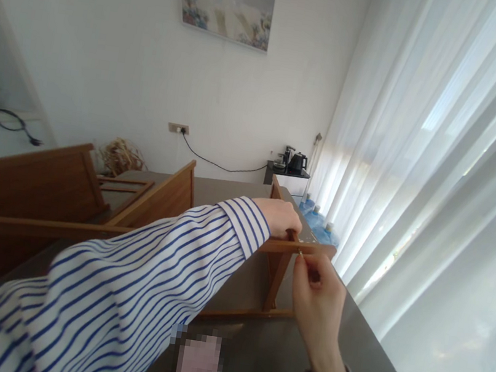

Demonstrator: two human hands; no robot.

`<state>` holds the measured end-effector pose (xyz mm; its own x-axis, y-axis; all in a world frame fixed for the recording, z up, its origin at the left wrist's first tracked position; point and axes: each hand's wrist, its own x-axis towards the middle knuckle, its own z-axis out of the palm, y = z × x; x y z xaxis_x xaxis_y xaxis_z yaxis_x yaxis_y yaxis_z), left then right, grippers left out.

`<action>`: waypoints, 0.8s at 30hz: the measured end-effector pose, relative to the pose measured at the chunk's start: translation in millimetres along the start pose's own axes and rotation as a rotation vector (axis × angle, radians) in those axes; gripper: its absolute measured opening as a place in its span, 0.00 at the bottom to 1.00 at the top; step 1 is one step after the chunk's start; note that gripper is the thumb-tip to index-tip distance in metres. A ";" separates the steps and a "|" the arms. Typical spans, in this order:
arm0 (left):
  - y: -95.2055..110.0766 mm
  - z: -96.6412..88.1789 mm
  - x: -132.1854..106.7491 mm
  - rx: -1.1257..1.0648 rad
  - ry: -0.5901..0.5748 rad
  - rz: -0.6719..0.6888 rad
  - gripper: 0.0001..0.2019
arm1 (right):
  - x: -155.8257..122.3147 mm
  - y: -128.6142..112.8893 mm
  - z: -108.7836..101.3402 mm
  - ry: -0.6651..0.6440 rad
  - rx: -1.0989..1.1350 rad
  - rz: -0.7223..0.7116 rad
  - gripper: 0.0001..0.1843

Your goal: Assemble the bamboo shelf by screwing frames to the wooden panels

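Brown wooden frame with flat panels (177,191) lies on the grey tabletop (248,341). Left hand (283,218) grips it behind the long upper rail (320,250), fingertips partly hidden. Right hand (319,293) pinches what appears a small, shiny metal fastener (300,253) at the rail's near face. Advised: brace the joint firmly, hold the fastener square to the wood, turn without forcing.
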<state>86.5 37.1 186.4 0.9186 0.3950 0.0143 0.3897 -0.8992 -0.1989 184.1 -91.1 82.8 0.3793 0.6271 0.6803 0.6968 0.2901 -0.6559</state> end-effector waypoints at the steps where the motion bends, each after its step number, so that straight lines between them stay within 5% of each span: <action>1: 0.3 -0.4 -0.1 0.022 -0.014 0.008 0.07 | -0.4 -1.6 1.2 0.009 0.051 0.039 0.09; 8: 1.0 -2.3 -0.9 0.008 -0.032 0.001 0.07 | -3.1 0.7 6.7 0.027 0.265 0.140 0.09; 17: 1.4 -2.9 -1.0 -0.031 -0.037 -0.011 0.07 | -8.0 9.2 3.3 -0.027 0.206 -0.048 0.09; 24: 0.5 -2.0 -0.3 -0.039 -0.041 -0.013 0.07 | -4.6 22.3 -13.3 -0.220 0.135 -0.269 0.23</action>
<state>86.6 36.1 188.2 0.9101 0.4137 -0.0241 0.4049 -0.9001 -0.1608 206.0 -97.0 69.4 0.0430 0.6516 0.7574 0.6614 0.5496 -0.5104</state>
